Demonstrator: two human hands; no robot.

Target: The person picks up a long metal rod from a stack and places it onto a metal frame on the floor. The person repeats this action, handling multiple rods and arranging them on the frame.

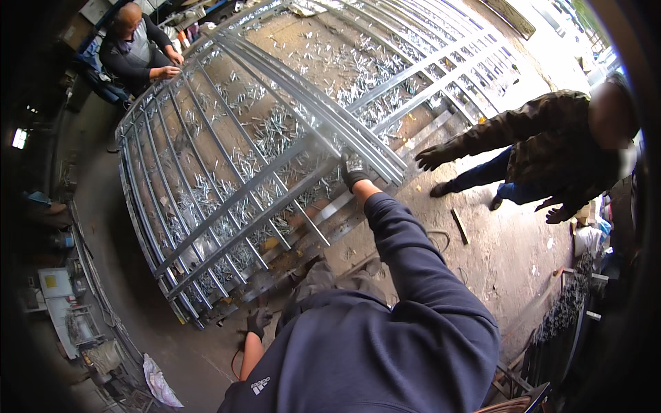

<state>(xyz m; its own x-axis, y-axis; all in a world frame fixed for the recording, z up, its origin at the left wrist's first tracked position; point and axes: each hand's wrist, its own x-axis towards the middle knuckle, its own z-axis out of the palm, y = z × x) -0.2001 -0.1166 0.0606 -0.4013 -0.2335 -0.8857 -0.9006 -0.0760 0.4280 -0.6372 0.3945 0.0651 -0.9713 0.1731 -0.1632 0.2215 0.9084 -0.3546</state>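
A large frame of shiny metal bars point(227, 189) lies on a work table strewn with loose small metal pieces. Across its middle runs a bundle of long metal profiles point(303, 96), with one end toward me. My right hand point(354, 170), in a dark glove, is closed at that near end, around the end of a metal bar point(327, 142); its fingers are partly hidden. Low beside my leg hangs my left hand point(258, 321), also gloved, below the table's near edge. Its fingers look loosely apart, with nothing visible in them.
One co-worker point(134, 51) stands at the far left corner with both hands by the frame. At right, another person point(551, 144) in a camouflage jacket reaches an arm toward the table. A short bar point(460, 227) lies on the floor. Shelves and equipment point(62, 303) line the left.
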